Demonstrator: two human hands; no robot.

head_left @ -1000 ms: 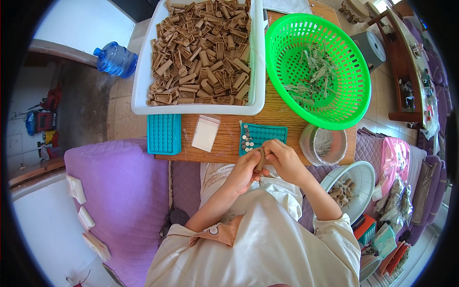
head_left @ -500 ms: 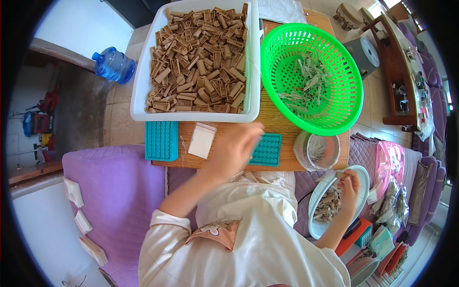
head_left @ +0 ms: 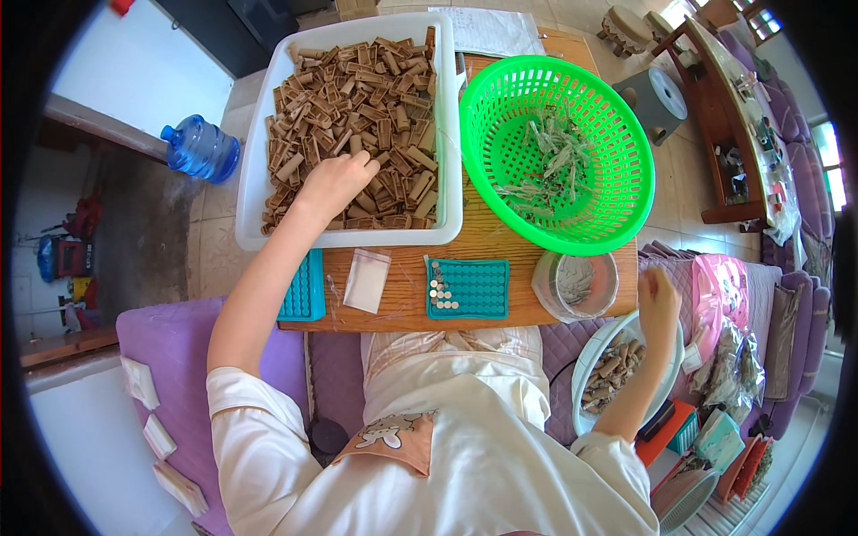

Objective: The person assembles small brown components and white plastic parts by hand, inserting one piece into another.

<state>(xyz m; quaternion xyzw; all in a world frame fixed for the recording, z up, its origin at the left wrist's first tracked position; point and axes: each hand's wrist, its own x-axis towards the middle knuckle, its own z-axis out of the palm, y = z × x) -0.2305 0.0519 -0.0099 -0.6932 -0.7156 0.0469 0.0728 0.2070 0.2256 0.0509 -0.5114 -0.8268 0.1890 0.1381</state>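
Note:
My left hand [head_left: 341, 183] reaches into a white bin [head_left: 454, 192] heaped with small brown trough-shaped plastic pieces [head_left: 366, 98]. Its fingers are bent down together onto the pieces, and the fingertips are partly hidden. To the right, my right hand [head_left: 660, 299] is raised by the upper edge of a pale round basin [head_left: 585, 380], its fingers curled; whatever they hold does not show. Similar brownish pieces [head_left: 615, 375] lie in that basin. Between my arms, a teal dimpled tray [head_left: 483, 290] carries several small silver discs [head_left: 438, 292] at its left side.
A green basket [head_left: 559, 241] with clear plastic scraps stands at the table's right, a clear tub [head_left: 572, 313] in front of it. Another teal tray [head_left: 304, 286] and a small white packet [head_left: 366, 281] lie before the bin. A blue water bottle [head_left: 201, 149] stands on the floor.
My left hand has moved from above the teal tray up and left into the bin, uncovering the discs. My right hand has risen from the basin's inside toward its upper edge.

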